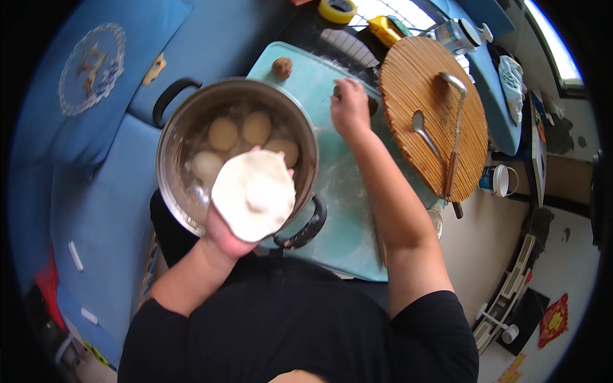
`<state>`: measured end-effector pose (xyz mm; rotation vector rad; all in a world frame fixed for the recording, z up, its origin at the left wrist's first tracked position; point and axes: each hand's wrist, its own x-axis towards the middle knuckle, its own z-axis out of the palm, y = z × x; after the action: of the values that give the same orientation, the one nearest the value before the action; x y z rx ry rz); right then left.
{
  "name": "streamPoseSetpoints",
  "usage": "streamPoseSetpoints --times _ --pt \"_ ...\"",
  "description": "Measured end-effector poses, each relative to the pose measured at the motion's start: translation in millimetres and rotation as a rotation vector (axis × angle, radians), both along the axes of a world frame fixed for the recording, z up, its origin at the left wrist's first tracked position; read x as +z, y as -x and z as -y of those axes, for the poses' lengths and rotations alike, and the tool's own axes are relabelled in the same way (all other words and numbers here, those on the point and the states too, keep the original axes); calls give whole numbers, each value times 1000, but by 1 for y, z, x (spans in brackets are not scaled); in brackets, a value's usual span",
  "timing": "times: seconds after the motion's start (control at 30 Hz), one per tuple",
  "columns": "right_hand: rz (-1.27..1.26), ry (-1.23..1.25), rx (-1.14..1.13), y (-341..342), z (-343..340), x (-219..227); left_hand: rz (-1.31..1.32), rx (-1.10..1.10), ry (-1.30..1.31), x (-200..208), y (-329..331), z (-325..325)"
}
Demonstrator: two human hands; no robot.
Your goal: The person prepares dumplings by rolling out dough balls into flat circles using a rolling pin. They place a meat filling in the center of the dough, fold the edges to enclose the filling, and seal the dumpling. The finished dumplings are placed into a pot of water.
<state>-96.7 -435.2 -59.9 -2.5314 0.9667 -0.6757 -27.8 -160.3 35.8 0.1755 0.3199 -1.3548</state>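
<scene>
On my left hand (228, 231), palm up with the fingers beneath, lies a flat round of white dough (246, 207) with a raised lump in its middle. Hand and dough are above the near right part of a steel pot (167, 185). Several pale round pieces (223, 133) sit inside the pot. My right hand (350, 110) is at the far right part of the turquoise board (345, 191), its fingers curled down over something dark, mostly hidden. A brown ball (281, 67) rests at the board's far left corner.
A round slatted wooden lid (408, 83) leans right of the board, carrying a ladle (457, 121) and a spoon (426, 133). Yellow tape (337, 11) and jars (456, 35) stand beyond. The pot's black handles (308, 225) stick out. A blue sofa (96, 185) is at left.
</scene>
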Motion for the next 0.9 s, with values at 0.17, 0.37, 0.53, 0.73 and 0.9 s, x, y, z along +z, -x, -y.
streamPoseSetpoints --times 0.17,0.37,0.53,0.73,0.9 --pt "457 -298 386 45 -119 131 11 -7 71 14 12 -9" --pt "204 -67 567 85 -210 169 18 -87 221 35 47 -24" --pt "322 -133 499 104 -236 179 -29 -153 317 31 81 -49" --pt "169 38 424 117 -277 173 -29 -134 290 35 107 -69" --pt "175 90 396 132 -295 163 -22 -119 280 33 123 -82"
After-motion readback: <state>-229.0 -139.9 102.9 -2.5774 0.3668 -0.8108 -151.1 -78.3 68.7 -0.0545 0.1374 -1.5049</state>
